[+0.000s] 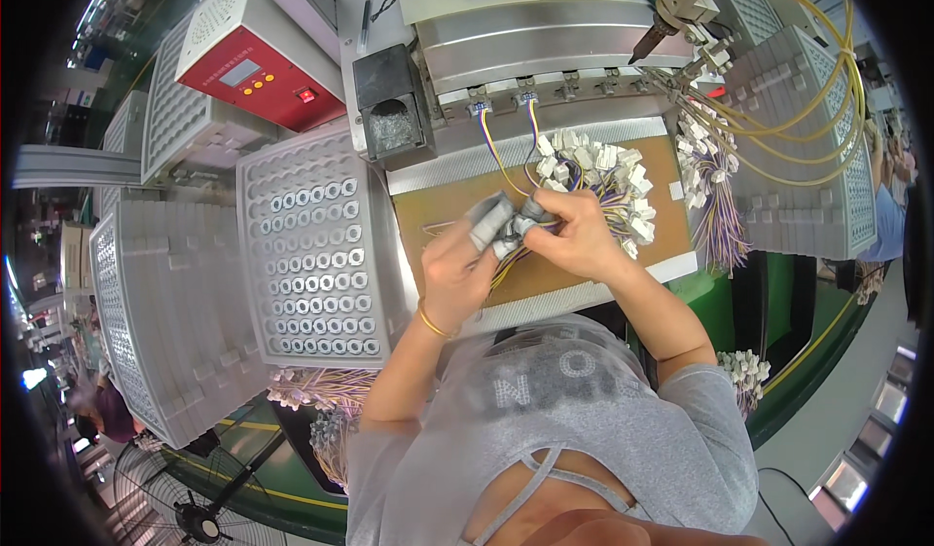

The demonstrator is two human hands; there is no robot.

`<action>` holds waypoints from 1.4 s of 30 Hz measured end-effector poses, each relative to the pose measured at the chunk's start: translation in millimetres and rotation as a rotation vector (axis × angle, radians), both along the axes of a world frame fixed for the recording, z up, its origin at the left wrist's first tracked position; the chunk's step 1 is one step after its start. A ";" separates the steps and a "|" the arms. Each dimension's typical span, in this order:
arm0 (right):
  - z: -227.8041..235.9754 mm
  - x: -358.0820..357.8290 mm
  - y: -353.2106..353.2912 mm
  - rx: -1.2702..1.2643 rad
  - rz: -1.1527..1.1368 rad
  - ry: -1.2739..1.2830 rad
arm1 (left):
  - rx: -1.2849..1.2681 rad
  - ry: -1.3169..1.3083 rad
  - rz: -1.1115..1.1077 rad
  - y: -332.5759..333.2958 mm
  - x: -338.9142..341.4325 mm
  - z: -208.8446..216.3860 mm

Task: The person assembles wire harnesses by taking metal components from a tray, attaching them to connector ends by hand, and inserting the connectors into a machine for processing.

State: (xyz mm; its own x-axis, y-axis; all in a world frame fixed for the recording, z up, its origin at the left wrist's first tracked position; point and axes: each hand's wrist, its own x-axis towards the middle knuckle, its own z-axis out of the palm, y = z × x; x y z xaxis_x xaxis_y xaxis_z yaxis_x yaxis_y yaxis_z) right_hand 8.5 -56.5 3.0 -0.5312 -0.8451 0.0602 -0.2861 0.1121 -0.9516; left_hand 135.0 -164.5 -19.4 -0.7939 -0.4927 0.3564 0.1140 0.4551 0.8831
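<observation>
My left hand [462, 266] and my right hand [576, 236] meet over the tan work board, with grey coverings on several fingertips. Both are closed, thumbs and fingers pinched together at one spot. Yellow and purple wires [502, 272] come out beneath the fingers of my left hand; whatever sits between the fingertips of my right hand is hidden. Just beyond and to the right lies a heap of white plug connectors [605, 171] on the same kind of wires. Two small connector ends [480, 108] are seated in the metal fixture [564, 87], their wires hanging toward my hands.
Left of the board [428, 192] stands a tray [255, 254] holding rows of round metal parts. A black box [392, 89] and a red-fronted controller [282, 87] are behind it. A pointed tool head [654, 40] and looped yellow tubes [846, 69] overhang the right side, near another wire bundle [715, 205].
</observation>
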 end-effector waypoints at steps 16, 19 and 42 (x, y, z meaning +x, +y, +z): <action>-10.8 -13.4 0.3 -0.038 0.171 -0.322 | 1.124 0.040 -0.141 5.5 -16.4 3.7; -13.4 -24.1 4.7 0.119 0.112 -0.330 | 1.231 0.130 -0.226 11.1 -20.5 -11.4; -18.3 -63.9 -43.2 -0.403 -0.663 -0.558 | -0.088 -0.232 0.050 -15.8 1.9 18.8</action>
